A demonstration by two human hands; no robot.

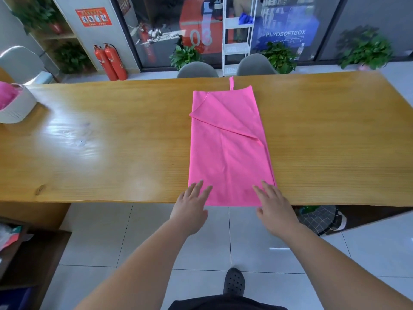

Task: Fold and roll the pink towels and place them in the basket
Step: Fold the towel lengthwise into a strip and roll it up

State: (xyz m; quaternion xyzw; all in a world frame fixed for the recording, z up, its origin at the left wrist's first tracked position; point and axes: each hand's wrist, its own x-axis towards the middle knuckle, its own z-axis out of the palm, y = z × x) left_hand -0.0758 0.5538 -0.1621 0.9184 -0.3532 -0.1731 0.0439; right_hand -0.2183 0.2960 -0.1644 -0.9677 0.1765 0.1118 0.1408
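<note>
Lettering "PLYOSOFTBOX" is being shown on a blue box [288, 30] far beyond the right hand [276, 209], "03" on an orange box [196, 25]. The towel [228, 142] is being touched on the table [111, 142] at its near corners by both hands, fingers straight and spread; the basket [17, 108] is being seen far left of the left hand [192, 209].

The towel [228, 148] lies on the table [111, 142], with the basket [15, 106] far left.

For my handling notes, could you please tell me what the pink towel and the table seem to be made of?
Pink towel: thin, smooth matte cloth, probably microfibre; it lies flat with sharp creases. Table: wood with glossy varnish; grain, a knot and glare show.
</note>
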